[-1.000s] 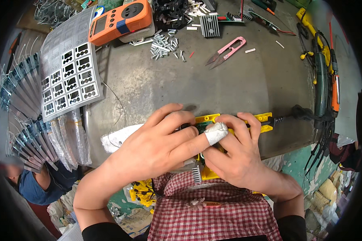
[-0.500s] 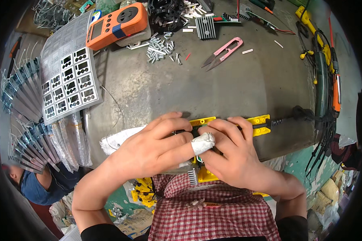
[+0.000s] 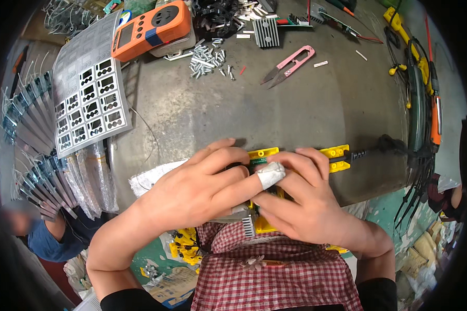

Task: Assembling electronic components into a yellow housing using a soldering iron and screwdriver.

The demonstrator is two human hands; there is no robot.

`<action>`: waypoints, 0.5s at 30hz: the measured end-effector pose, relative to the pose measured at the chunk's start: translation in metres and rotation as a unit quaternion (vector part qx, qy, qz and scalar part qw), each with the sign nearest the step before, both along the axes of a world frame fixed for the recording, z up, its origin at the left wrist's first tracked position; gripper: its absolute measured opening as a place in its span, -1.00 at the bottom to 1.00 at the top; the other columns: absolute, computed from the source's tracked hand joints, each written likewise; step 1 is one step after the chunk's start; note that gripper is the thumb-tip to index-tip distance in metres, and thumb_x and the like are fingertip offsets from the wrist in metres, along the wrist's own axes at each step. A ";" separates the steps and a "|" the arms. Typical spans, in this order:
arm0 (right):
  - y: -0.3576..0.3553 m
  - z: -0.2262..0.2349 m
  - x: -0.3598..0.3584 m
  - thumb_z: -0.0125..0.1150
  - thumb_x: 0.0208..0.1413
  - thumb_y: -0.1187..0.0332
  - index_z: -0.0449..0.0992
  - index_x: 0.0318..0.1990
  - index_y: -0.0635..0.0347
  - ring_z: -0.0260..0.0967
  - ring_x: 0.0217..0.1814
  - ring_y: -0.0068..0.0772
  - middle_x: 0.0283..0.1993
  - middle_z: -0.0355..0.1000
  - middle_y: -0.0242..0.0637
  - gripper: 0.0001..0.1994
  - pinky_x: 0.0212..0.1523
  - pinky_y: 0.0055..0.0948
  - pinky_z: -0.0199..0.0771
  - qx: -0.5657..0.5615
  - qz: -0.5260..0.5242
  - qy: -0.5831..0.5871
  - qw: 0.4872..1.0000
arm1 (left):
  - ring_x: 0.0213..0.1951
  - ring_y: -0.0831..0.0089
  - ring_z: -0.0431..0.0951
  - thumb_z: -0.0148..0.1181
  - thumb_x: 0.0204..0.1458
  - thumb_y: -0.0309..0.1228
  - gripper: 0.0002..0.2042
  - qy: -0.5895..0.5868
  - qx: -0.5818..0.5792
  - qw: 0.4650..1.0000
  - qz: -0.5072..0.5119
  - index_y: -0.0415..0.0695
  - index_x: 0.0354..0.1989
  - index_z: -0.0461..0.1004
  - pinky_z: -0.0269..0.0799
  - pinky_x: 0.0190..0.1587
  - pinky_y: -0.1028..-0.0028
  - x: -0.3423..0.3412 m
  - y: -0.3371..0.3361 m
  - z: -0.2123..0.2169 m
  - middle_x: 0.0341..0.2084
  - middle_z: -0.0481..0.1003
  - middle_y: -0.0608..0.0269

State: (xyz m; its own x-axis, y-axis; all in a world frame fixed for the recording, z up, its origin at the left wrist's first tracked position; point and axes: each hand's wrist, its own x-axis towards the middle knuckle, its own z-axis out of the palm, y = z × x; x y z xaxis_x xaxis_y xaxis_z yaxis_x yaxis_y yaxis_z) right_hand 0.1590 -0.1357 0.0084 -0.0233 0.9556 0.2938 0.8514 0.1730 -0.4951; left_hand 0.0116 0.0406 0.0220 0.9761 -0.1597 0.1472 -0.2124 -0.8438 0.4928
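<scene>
A yellow plastic casing (image 3: 336,151) lies at the table's near edge, beneath both my hands. Part of a green circuit board (image 3: 258,161) shows inside it, and a black cable (image 3: 359,154) leaves its right end. My left hand (image 3: 205,181) is closed over the casing's left part, a white wrap (image 3: 271,175) around one finger. That wrapped finger meets the fingers of my right hand (image 3: 308,202), which is bent around the casing's middle. What lies between the fingertips is hidden. A finned grey heat sink (image 3: 248,226) sticks out below, beside more yellow plastic.
Beyond my hands lie pink-handled thread snips (image 3: 294,61), loose screws (image 3: 205,62), another heat sink (image 3: 265,33) and an orange meter (image 3: 153,30). A sheet of stickers (image 3: 91,103) overhangs the left side. Tools and cables (image 3: 417,103) line the right edge. Another person (image 3: 62,241) sits at lower left.
My wrapped left finger has shifted slightly right and up, over the right hand's fingers. The right hand has moved a little; the casing stays in nearly the same place.
</scene>
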 end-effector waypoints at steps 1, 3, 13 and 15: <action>-0.002 0.004 0.002 0.18 -0.13 0.32 0.53 -0.26 0.11 0.22 0.17 -0.20 0.01 0.35 -0.24 -0.77 0.15 0.01 0.08 -0.001 0.017 0.056 0.998 | -0.03 0.08 0.42 0.33 -0.39 -0.31 -0.26 0.004 -0.011 1.000 -0.001 -0.23 0.13 0.30 0.36 0.14 0.05 0.002 0.000 0.000 -0.23 0.44 0.11; -0.003 -0.002 0.004 0.19 -0.13 0.32 0.53 -0.25 0.09 0.22 0.17 -0.20 0.01 0.36 -0.24 -0.77 0.14 0.00 0.08 -0.006 0.006 0.032 0.999 | -0.03 0.08 0.42 0.33 -0.40 -0.31 -0.23 0.008 -0.023 1.000 -0.002 -0.23 0.14 0.28 0.34 0.16 0.04 0.003 0.000 0.001 -0.24 0.45 0.11; 0.004 -0.018 -0.004 0.18 -0.10 0.37 0.49 -0.21 0.18 0.26 0.12 -0.14 -0.01 0.38 -0.23 -0.75 0.09 -0.05 0.14 0.052 -0.068 -0.001 0.996 | -0.02 0.02 0.43 0.33 -0.37 -0.35 -0.23 0.007 -0.028 1.000 0.007 -0.25 0.16 0.23 0.33 0.16 0.04 0.001 -0.002 0.001 -0.25 0.46 0.05; 0.002 -0.018 -0.003 0.17 -0.10 0.39 0.48 -0.20 0.19 0.26 0.11 -0.13 -0.01 0.39 -0.23 -0.75 0.09 -0.05 0.14 0.052 -0.062 -0.009 0.997 | -0.02 0.01 0.43 0.33 -0.35 -0.38 -0.24 0.015 -0.033 0.999 0.007 -0.26 0.17 0.22 0.33 0.15 0.04 0.001 -0.001 0.003 -0.25 0.46 0.04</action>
